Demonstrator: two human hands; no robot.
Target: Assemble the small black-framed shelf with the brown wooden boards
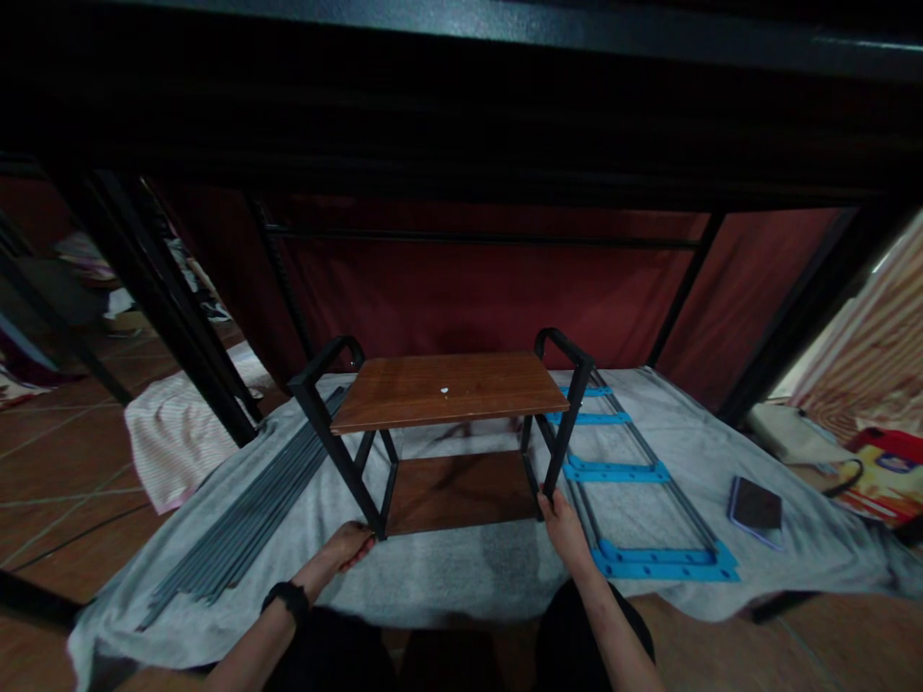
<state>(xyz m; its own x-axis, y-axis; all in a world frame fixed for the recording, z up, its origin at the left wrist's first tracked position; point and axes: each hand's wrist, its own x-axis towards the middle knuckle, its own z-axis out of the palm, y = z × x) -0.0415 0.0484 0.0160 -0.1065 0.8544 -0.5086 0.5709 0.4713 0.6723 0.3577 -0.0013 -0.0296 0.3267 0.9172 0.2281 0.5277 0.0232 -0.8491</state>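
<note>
Standing upright on the grey blanket, the small rack has both wooden shelves fitted. The left hand and right hand are clamped on its front legs; loose grey rods and a blue-bracketed frame remain unassembled.

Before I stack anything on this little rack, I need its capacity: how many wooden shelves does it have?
2: the top shelf between the black handles, and the lower shelf near the blanket, between both hands.

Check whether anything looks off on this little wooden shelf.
One thing: a small white speck sits near the middle of the top board. Otherwise the shelf stands level on the grey cloth, with both hands at its front legs.
</note>
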